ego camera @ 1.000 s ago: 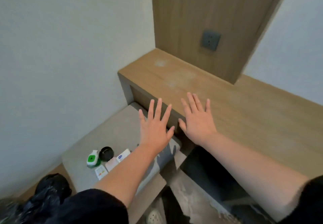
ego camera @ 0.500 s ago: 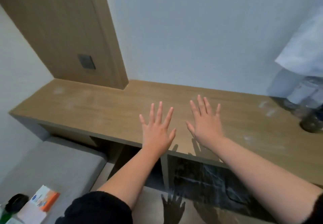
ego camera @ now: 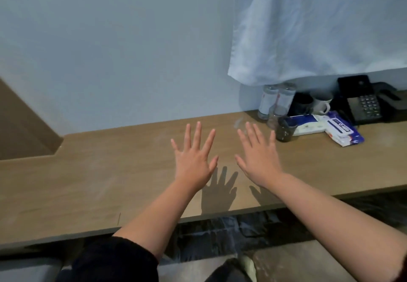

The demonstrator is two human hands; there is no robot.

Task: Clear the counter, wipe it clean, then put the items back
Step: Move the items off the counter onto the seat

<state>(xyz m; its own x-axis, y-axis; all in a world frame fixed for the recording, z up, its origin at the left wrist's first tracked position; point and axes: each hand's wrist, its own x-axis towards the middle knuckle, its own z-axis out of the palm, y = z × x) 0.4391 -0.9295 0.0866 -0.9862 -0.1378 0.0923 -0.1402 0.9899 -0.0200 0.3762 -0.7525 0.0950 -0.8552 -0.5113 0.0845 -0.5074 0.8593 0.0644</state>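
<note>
The left hand (ego camera: 193, 160) and the right hand (ego camera: 259, 160) hover side by side over the middle of the long brown wooden counter (ego camera: 88, 182) (left one to the left, the two apart). Far right, against the back wall, stand two clear plastic bottles (ego camera: 275, 101). A dark glass tumbler (ego camera: 285, 131) stands before them, flat white wipe packs (ego camera: 326, 125) lie just to its right, and a black desk telephone (ego camera: 363, 103) sits behind those. A pale hanging cloth (ego camera: 308, 28) hangs above the bottles.

tan wood-grain counter (ego camera: 110, 171), black phone (ego camera: 363, 103)

The wooden surface (ego camera: 99, 171) is faintly smudged; two bottles (ego camera: 268, 101), mugs (ego camera: 322, 106), a wipes pack (ego camera: 340, 127) and a black telephone (ego camera: 364, 105) cluster far right.
</note>
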